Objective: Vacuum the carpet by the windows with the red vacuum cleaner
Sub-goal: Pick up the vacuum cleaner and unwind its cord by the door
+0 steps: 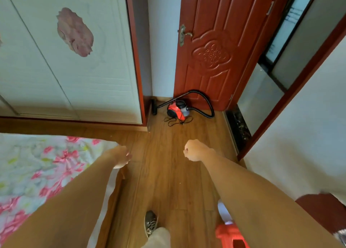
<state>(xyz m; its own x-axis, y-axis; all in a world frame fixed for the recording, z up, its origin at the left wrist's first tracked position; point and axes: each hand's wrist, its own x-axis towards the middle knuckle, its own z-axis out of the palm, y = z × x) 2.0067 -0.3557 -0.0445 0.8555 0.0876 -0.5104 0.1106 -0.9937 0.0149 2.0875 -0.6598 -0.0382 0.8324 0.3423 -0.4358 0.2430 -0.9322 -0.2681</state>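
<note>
At twelve o'clock, by the door (215, 64), the vacuum (177, 110) sits on the floor (168, 172) (hose (211, 106) looping toward three o'clock), well apart from our hands. Our left hand (121, 156) hangs loose and empty; our right hand (195, 150) is curled into an empty fist.

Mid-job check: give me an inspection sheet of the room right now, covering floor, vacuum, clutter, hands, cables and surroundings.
Surface: wooden floor; no carpet in view.
Job's things: red vacuum cleaner on the floor by the door, hose looped, untouched.
Clutter: red plastic object, partly hidden by the right arm.
Hands: left hand relaxed, empty; right hand fisted, empty.
Cables: cord loose beside the vacuum.
Surroundings: bed left, wardrobe ahead.
</note>
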